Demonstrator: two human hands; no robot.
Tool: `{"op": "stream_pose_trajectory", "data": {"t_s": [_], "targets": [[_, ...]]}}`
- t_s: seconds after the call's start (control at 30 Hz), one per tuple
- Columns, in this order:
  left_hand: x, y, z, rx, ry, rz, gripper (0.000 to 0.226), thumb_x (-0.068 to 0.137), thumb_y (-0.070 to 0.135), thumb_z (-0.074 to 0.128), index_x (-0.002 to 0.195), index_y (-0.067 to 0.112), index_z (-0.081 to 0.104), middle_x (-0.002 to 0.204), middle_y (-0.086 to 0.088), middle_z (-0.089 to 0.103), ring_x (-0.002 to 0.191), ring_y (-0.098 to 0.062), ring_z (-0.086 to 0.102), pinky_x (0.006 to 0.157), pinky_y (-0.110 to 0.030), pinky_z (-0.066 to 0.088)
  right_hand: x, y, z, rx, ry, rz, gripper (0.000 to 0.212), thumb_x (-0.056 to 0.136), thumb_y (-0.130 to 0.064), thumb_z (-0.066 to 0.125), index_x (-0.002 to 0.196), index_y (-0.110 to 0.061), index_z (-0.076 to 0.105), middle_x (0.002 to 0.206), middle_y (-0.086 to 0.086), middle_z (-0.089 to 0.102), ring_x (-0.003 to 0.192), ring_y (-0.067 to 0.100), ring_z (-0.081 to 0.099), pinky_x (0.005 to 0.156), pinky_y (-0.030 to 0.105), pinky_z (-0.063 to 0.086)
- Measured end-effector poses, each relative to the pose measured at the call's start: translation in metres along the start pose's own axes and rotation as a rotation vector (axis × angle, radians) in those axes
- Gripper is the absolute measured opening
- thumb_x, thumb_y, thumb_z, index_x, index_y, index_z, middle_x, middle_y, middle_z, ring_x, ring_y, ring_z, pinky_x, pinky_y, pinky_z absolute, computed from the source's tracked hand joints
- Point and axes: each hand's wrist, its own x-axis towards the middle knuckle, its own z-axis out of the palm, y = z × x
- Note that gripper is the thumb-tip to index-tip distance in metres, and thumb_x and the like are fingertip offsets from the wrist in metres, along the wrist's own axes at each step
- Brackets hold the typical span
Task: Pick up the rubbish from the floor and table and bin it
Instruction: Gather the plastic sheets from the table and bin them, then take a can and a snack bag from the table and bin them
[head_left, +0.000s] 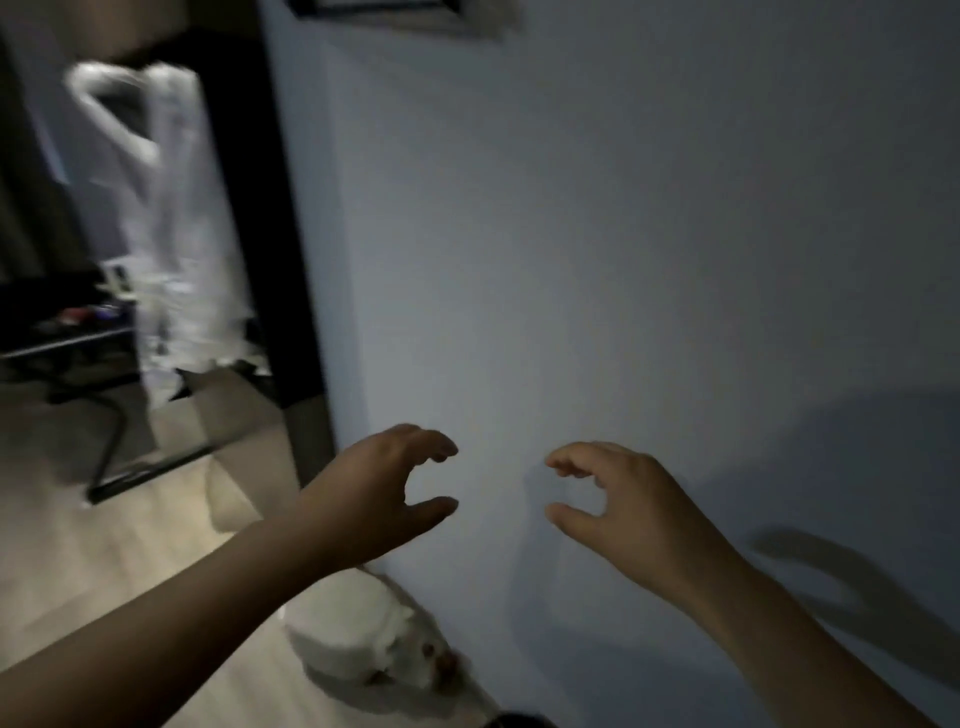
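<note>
Both hands are raised side by side in the lower middle of the frame, in front of a plain, smooth, matt pale wall (623, 234). The left hand (384, 488) and the right hand (623, 499) mirror each other: fingers loosely curved over, thumb held apart below, an open gap between, and nothing in either. They face each other with bare wall showing between them. Judging by this, they are free between pick-ups, held ready for the next reach and not carrying anything.

The likeliest piece of rubbish sits at the bottom centre: a white bundle (353, 629), soft and crumpled on its right side and rounder and smoother on its left, lying on the floor (93, 561) right at the foot of the wall, below the left forearm. Whether it is crushed paper, a filled bag or a lined bin is too blurred to tell. No certain bin shows.

The floor is pale and looks like wood-grain boards. In the upper left hangs a thin, see-through plastic bag (161, 218), smeared by blur, with loop handles at the top. Beside it at the left edge stands a dark table (62, 340) on slim black legs, with small things on it that I cannot make out. A cardboard box (228, 410) with open flaps stands just under the bag.
</note>
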Motion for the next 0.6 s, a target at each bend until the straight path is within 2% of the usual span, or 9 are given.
{"op": "stream_pose_trajectory", "data": {"t_s": [0.1, 0.2, 0.3, 0.37, 0.43, 0.53, 0.6], "targets": [[-0.038, -0.047, -0.063, 0.057, 0.128, -0.079, 0.048, 0.079, 0.044, 0.069, 0.124, 0.032, 0.056, 0.115, 0.016, 0.055, 0.098, -0.001, 0.055, 0.085, -0.018, 0.046, 0.042, -0.077, 0.014, 0.004, -0.003, -0.165, 0.038, 0.08, -0.036, 0.07, 0.116, -0.03, 0.061, 0.107, -0.016, 0.061, 0.096, 0.0, 0.055, 0.088, 0.02, 0.047], [-0.087, -0.093, -0.121, 0.098, 0.254, -0.146, 0.047, 0.077, 0.037, 0.073, 0.12, 0.027, 0.059, 0.111, 0.012, 0.058, 0.101, -0.005, 0.058, 0.088, -0.021, 0.047, 0.069, -0.156, 0.036, 0.024, 0.005, -0.305, 0.039, 0.081, -0.037, 0.068, 0.119, -0.033, 0.059, 0.109, -0.018, 0.06, 0.097, -0.003, 0.054, 0.087, 0.016, 0.046], [-0.139, -0.135, -0.176, 0.146, 0.336, -0.21, 0.047, 0.077, 0.039, 0.073, 0.121, 0.031, 0.058, 0.114, 0.013, 0.059, 0.101, -0.002, 0.058, 0.091, -0.026, 0.049, 0.089, -0.235, 0.062, 0.065, 0.023, -0.418, 0.039, 0.081, -0.037, 0.068, 0.12, -0.033, 0.059, 0.11, -0.019, 0.06, 0.096, -0.004, 0.052, 0.083, 0.007, 0.042], [-0.174, -0.163, -0.212, 0.179, 0.4, -0.247, 0.048, 0.076, 0.04, 0.072, 0.121, 0.032, 0.058, 0.116, 0.014, 0.058, 0.103, -0.001, 0.058, 0.092, -0.026, 0.05, 0.099, -0.289, 0.079, 0.112, 0.036, -0.479, 0.039, 0.081, -0.037, 0.069, 0.119, -0.034, 0.059, 0.11, -0.019, 0.06, 0.097, -0.003, 0.054, 0.083, 0.01, 0.045], [-0.209, -0.187, -0.243, 0.194, 0.465, -0.293, 0.048, 0.076, 0.04, 0.071, 0.122, 0.031, 0.058, 0.116, 0.015, 0.058, 0.101, 0.0, 0.059, 0.088, -0.021, 0.051, 0.107, -0.342, 0.098, 0.166, 0.044, -0.538, 0.038, 0.08, -0.035, 0.071, 0.116, -0.034, 0.06, 0.108, -0.018, 0.061, 0.098, -0.003, 0.056, 0.086, 0.013, 0.047], [-0.257, -0.218, -0.284, 0.253, 0.549, -0.352, 0.048, 0.075, 0.042, 0.069, 0.121, 0.031, 0.058, 0.112, 0.017, 0.056, 0.095, 0.004, 0.055, 0.08, -0.005, 0.042, 0.119, -0.417, 0.126, 0.242, 0.075, -0.614, 0.038, 0.078, -0.031, 0.074, 0.114, -0.029, 0.063, 0.108, -0.016, 0.064, 0.099, -0.005, 0.056, 0.084, 0.003, 0.041], [-0.286, -0.236, -0.307, 0.266, 0.596, -0.376, 0.047, 0.077, 0.039, 0.07, 0.121, 0.031, 0.057, 0.112, 0.018, 0.054, 0.093, 0.006, 0.052, 0.078, -0.001, 0.038, 0.125, -0.464, 0.142, 0.272, 0.076, -0.651, 0.039, 0.078, -0.029, 0.074, 0.115, -0.028, 0.064, 0.109, -0.016, 0.064, 0.099, -0.005, 0.056, 0.082, 0.0, 0.038]]}}
